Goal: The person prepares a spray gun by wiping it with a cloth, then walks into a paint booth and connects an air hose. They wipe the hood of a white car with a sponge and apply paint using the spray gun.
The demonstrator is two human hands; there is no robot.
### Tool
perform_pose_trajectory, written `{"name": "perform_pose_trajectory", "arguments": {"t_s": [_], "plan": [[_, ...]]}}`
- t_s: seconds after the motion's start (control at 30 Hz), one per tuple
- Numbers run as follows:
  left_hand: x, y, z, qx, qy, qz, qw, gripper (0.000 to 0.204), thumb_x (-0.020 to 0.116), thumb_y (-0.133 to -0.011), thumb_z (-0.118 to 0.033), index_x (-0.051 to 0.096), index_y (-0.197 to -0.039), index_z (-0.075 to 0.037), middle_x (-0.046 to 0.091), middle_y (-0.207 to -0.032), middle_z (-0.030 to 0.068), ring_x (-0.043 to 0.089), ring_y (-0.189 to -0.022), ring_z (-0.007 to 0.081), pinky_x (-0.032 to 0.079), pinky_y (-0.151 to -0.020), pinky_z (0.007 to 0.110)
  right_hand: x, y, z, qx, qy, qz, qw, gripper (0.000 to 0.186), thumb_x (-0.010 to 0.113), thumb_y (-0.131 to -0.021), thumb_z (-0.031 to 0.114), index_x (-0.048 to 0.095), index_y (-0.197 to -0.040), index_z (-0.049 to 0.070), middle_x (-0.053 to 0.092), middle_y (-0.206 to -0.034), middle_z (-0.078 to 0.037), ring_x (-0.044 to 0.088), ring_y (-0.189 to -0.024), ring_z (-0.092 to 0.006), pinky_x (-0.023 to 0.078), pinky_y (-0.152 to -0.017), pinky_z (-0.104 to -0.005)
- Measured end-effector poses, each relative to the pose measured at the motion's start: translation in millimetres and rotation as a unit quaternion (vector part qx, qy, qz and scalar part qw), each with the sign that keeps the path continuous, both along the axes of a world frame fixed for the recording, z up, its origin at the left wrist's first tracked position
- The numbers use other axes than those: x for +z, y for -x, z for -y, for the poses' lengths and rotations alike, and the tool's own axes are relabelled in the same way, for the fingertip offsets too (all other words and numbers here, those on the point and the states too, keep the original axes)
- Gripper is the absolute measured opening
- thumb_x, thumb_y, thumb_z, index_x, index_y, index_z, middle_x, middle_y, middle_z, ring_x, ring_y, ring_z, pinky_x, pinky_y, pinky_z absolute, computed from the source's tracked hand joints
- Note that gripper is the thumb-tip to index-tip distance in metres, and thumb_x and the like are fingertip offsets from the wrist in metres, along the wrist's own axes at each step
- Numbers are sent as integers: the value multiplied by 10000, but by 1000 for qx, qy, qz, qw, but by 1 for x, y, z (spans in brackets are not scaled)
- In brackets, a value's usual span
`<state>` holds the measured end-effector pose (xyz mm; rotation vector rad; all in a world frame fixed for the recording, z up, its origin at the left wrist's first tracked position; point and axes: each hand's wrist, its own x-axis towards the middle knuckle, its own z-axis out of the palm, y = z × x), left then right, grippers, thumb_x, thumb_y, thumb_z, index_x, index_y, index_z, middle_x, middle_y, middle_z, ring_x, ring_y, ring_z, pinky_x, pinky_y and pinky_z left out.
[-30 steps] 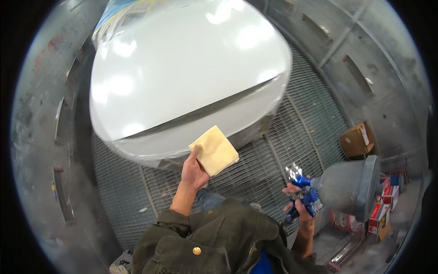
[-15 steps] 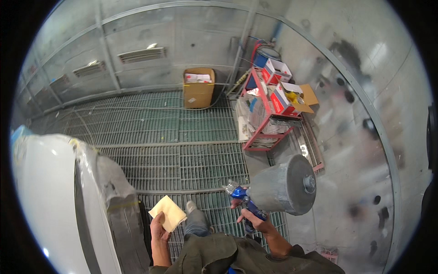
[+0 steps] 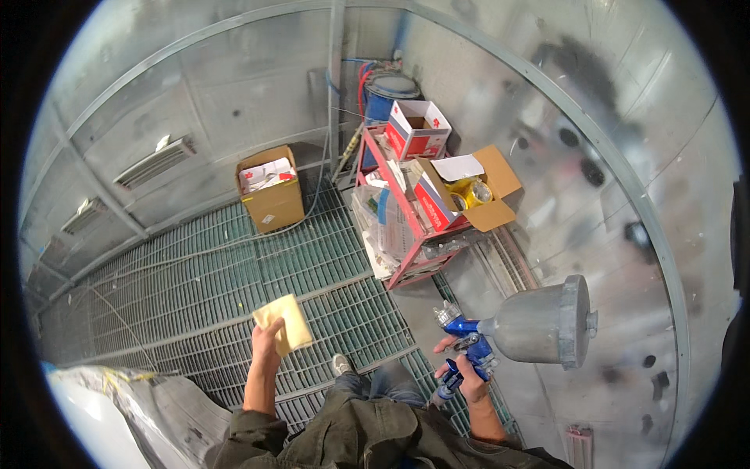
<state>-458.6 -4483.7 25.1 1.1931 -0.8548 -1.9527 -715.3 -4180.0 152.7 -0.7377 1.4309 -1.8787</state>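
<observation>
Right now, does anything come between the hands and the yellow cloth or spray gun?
Nothing visible does: the left hand directly grips the folded yellow cloth, and the right hand directly holds the blue spray gun.

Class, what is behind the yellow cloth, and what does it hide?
The metal floor grating shows around the yellow cloth, down below it. The left hand grips one side, thumb in front; any fingers behind are covered, as is that patch of grating.
</observation>
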Motion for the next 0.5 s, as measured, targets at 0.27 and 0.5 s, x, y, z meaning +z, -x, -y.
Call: {"name": "perform_pose_trajectory", "arguments": {"t_s": [0.27, 0.5], "plan": [[20, 204, 147, -70, 83, 66, 992, 324, 702, -860, -69, 617, -1161, 15, 686, -1042, 84, 666, -913, 198, 528, -814, 345, -15, 117, 82, -42, 12, 65, 997, 669, 593, -956, 261, 240, -1498, 89, 594, -1129, -160, 611, -1012, -251, 584, -652, -353], [51, 376, 243, -78, 61, 28, 995, 299, 617, -917, -79, 574, -1192, 31, 671, -1053, 120, 684, -893, 238, 566, -763, 371, -16, 251, 150, -16, 29, 128, 991, 699, 590, -975, 283, 213, -1521, 63, 592, -1117, -173, 606, -987, -256, 571, -692, -357]]}}
